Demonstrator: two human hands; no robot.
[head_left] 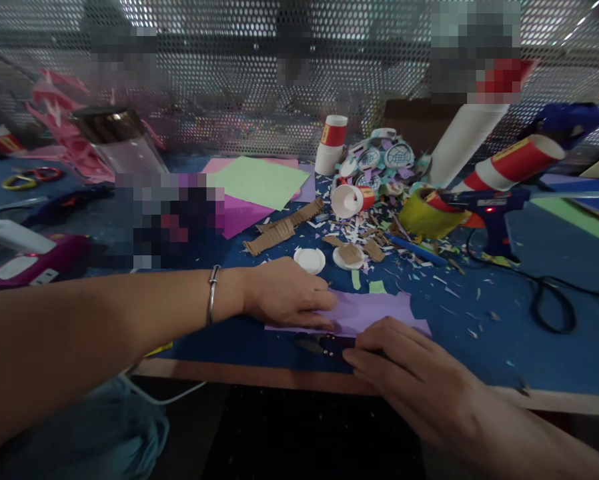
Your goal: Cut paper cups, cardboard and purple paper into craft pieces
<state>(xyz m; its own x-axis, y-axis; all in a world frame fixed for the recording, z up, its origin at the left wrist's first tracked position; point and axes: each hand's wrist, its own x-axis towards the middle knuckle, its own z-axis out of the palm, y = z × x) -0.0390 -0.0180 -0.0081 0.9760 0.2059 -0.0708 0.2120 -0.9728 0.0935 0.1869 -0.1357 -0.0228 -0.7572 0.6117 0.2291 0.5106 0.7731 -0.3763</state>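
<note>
A strip of purple paper (pixel 374 310) lies near the table's front edge, its right end cut into a notch. My left hand (pixel 292 293), with a silver bangle at the wrist, holds the strip down at its left part, fingers bent and pressed on it. Close along the paper's near edge is a dark-handled cutting tool (pixel 332 345) with small shiny rivets, its blade pointing left. My right hand (pixel 404 353) is closed around the tool's handle end; whether it is a knife or scissors I cannot tell. Two white discs (pixel 309 261) lie just beyond my left hand.
Paper scraps and cardboard pieces (pixel 284 227) litter the middle. A blue glue gun (pixel 497 213) with a looped black cable stands right, near paper cups (pixel 519 163). Green paper (pixel 259 181) lies behind, a magenta device (pixel 39 260) at left. The wooden table edge (pixel 259 377) runs in front.
</note>
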